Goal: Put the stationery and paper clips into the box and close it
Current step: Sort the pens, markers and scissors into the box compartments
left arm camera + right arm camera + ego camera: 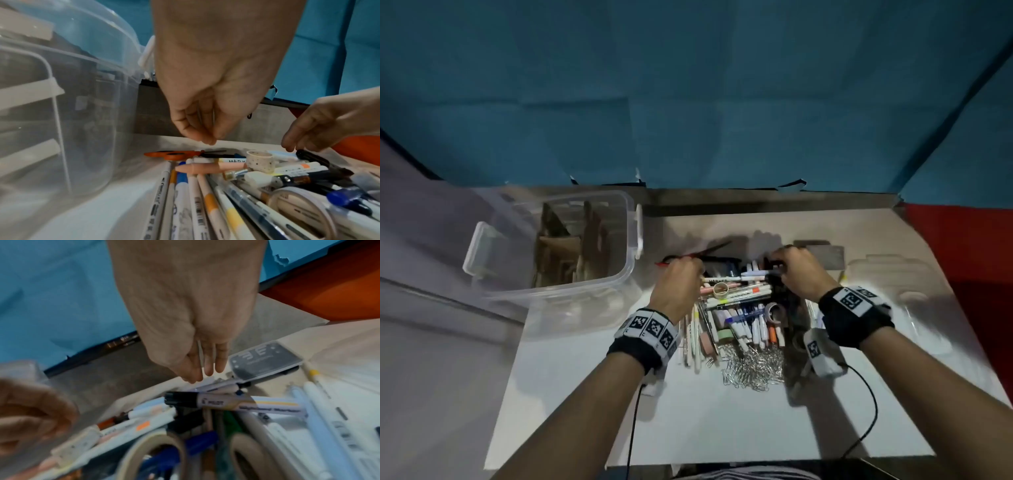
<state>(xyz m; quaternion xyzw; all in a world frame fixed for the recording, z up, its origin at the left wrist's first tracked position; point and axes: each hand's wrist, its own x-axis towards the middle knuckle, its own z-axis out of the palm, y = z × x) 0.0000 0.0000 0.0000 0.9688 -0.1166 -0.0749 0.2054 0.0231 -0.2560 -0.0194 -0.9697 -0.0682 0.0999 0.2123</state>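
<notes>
The person is at the start of the picking step: the pile of pens [736, 308] and the paper clips [753, 368] all lie on the white table [688, 418], and the clear box [558, 246] stands open at the left, with only cardboard dividers visible inside. The lid [893, 284] seems to lie on the table at the right, but it is transparent and hard to see.

The left hand [678, 287] hangs over the far left edge of the pile, just above the orange scissors [174, 154]. Its fingers point down and come together, but in the left wrist view they do not touch anything, so this hand holds nothing. The right hand [798, 270] is over the far right part of the pile, fingers down and loosely straight, near a black marker [232, 404]; I see no grip here either.

I judge the next move is to lower the left fingers, pinch the scissors and carry them to the box. The pens lie crossed over each other, so lifting one thing may drag its neighbours.
</notes>
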